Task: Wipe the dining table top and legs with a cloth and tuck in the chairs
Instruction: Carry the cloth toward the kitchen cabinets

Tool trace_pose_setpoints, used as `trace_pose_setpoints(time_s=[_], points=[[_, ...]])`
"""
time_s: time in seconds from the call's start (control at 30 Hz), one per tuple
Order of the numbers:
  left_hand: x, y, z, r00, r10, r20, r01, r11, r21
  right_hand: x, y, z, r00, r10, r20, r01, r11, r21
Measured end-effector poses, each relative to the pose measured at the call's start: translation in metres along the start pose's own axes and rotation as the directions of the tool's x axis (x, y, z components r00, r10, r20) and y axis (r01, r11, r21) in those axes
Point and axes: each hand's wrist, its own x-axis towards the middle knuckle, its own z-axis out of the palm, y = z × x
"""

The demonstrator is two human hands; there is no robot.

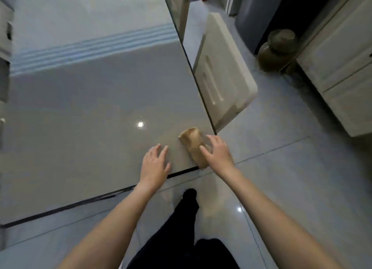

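Note:
A folded tan cloth [192, 143] lies on the glossy grey dining table [90, 108], close to its near right corner. My right hand [218, 151] hovers over the cloth's near end with fingers spread; its thumb touches the cloth. My left hand [155, 162] is over the table top just left of the cloth, fingers spread and holding nothing. A cream chair [225, 73] stands at the table's right edge, its seat partly under the top.
A brown ceramic jar [276, 49] sits on the pale tiled floor [281, 168] beyond the chair. A white cabinet [342, 67] lines the right side. My dark-trousered legs [189, 218] stand at the table's near edge.

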Motion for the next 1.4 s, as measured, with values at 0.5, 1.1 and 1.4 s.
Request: trace_pose_setpoints(time_s=[0.5,1.1,1.4], points=[[0.007,-0.014,0.007,0.993,-0.072,0.098,0.067,0.996,0.055,0.024,-0.031,0.023,0.875,0.452,0.176,-0.481,0.853,0.200],[-0.033,0.147,-0.004,0.954,0.200,0.221,-0.036,0.813,-0.581,-0.233,0.138,-0.073,0.664,0.742,-0.087,-0.310,0.379,0.872],[-0.083,0.224,0.057,0.801,0.354,0.484,-0.107,0.878,-0.466,-0.393,0.227,-0.036,0.303,0.952,0.034,-0.244,0.043,0.969]])
